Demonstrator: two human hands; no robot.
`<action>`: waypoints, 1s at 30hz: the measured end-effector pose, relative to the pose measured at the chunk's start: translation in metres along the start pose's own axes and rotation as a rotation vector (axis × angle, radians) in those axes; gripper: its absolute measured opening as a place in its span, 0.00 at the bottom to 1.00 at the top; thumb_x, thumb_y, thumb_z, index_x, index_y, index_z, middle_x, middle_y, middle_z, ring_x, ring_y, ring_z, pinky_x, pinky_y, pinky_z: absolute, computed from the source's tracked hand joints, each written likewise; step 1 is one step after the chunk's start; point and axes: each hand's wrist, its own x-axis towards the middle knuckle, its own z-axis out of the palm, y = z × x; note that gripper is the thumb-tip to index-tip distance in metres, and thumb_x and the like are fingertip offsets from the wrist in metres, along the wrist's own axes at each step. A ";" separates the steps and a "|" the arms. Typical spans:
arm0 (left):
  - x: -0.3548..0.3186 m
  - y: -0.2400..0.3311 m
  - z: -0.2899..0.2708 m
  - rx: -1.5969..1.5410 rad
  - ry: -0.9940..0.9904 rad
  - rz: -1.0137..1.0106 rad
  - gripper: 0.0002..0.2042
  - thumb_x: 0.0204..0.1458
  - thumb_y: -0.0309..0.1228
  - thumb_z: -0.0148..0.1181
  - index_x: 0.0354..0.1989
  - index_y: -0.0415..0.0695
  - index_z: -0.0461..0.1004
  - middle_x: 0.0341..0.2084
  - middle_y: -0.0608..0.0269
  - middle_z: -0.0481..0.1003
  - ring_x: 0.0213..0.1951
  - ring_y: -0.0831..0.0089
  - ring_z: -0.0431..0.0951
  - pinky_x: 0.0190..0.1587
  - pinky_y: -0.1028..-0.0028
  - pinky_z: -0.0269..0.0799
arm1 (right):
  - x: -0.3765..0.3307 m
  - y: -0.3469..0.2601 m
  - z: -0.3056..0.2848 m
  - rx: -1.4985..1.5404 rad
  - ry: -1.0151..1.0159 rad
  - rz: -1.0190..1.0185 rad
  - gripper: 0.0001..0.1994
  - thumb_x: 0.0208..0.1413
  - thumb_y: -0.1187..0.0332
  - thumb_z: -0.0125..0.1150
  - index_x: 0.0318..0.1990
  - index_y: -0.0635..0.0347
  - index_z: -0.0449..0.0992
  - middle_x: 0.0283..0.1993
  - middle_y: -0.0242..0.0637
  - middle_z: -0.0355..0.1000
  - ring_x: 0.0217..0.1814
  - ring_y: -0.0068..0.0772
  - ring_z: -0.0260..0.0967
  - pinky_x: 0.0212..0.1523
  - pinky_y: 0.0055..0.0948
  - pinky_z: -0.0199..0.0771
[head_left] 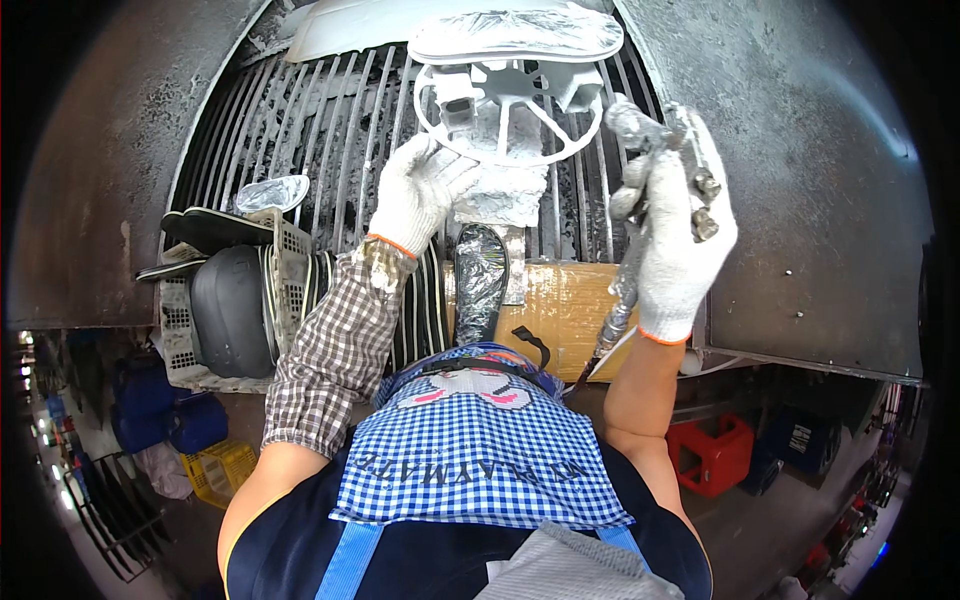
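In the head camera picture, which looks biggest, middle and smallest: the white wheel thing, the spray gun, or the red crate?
Largest to smallest, as they look:
1. White wheel part, touched by the left hand.
2. Spray gun, held in the right hand; close to the wheel, so that order is unsure.
3. Red crate; it sits farther away, so it may only look smallest.

Grey, paint-crusted booth walls (800,150) flank a slatted grate (330,130); below it, a red crate (712,452) on dim floor
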 end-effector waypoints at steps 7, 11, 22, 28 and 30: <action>0.004 0.005 -0.005 0.013 -0.011 0.011 0.26 0.59 0.40 0.62 0.59 0.32 0.68 0.54 0.38 0.73 0.57 0.43 0.76 0.60 0.45 0.75 | -0.008 0.008 0.018 -0.032 -0.179 0.036 0.25 0.64 0.75 0.64 0.68 0.71 0.69 0.58 0.46 0.78 0.56 0.27 0.76 0.58 0.28 0.75; 0.005 0.007 -0.011 0.018 -0.015 0.023 0.27 0.59 0.40 0.62 0.59 0.32 0.67 0.56 0.37 0.71 0.57 0.43 0.76 0.60 0.45 0.75 | -0.012 0.001 0.025 0.114 -0.239 0.091 0.25 0.64 0.75 0.62 0.68 0.72 0.68 0.59 0.46 0.77 0.57 0.27 0.75 0.60 0.28 0.74; 0.010 0.017 -0.010 -0.048 -0.011 0.044 0.16 0.60 0.36 0.62 0.46 0.35 0.74 0.50 0.36 0.75 0.54 0.43 0.77 0.60 0.43 0.75 | -0.005 0.001 0.006 0.164 0.004 -0.012 0.22 0.69 0.74 0.57 0.68 0.70 0.67 0.44 0.41 0.79 0.39 0.20 0.75 0.40 0.23 0.79; 0.014 0.019 -0.019 -0.041 0.060 0.043 0.16 0.60 0.35 0.61 0.48 0.34 0.73 0.52 0.33 0.75 0.57 0.39 0.76 0.61 0.43 0.74 | -0.011 -0.012 -0.017 0.033 0.074 0.015 0.22 0.69 0.75 0.56 0.69 0.70 0.67 0.44 0.42 0.80 0.39 0.23 0.77 0.42 0.25 0.79; 0.014 0.012 -0.017 -0.021 0.017 0.023 0.16 0.60 0.35 0.61 0.48 0.34 0.74 0.52 0.34 0.75 0.57 0.40 0.76 0.61 0.43 0.74 | -0.013 -0.012 -0.022 0.042 0.055 0.036 0.22 0.69 0.75 0.55 0.69 0.71 0.67 0.47 0.42 0.80 0.41 0.24 0.77 0.41 0.25 0.80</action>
